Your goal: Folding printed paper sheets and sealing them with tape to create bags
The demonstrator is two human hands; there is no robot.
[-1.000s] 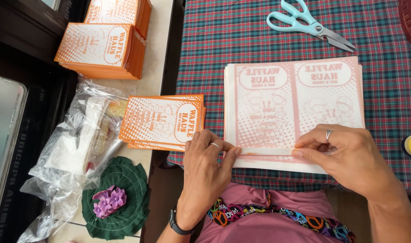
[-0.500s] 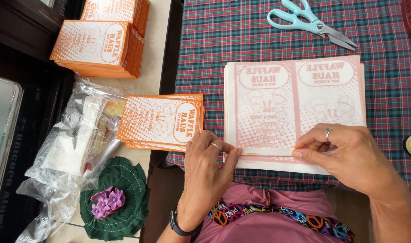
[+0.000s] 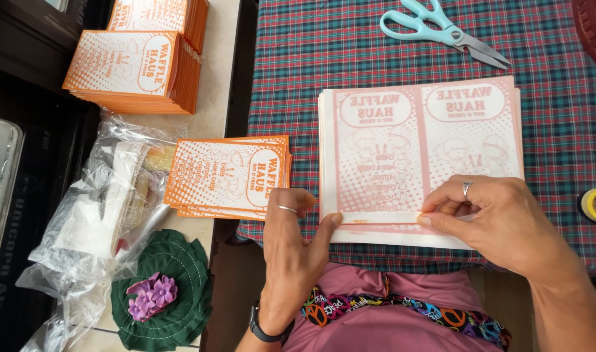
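Near the tabletop [image 3: 559,137] front edge, pink printed sheet stack [image 3: 420,156], both hands pinching its folded bottom strip [image 3: 379,217], left hand [image 3: 295,251] at left end, right hand [image 3: 490,218] at right, scissors [image 3: 441,29] well apart, clear plaid cloth between.

A red, green and blue plaid tablecloth [image 3: 350,58] fills the upper right of the frame under pale pink-printed white sheets [image 3: 420,156] and light teal-handled scissors [image 3: 441,29], while orange-and-white dotted bags [image 3: 229,176] lie centre left above a dark green cloth [image 3: 180,287] with purple flower [image 3: 151,296].
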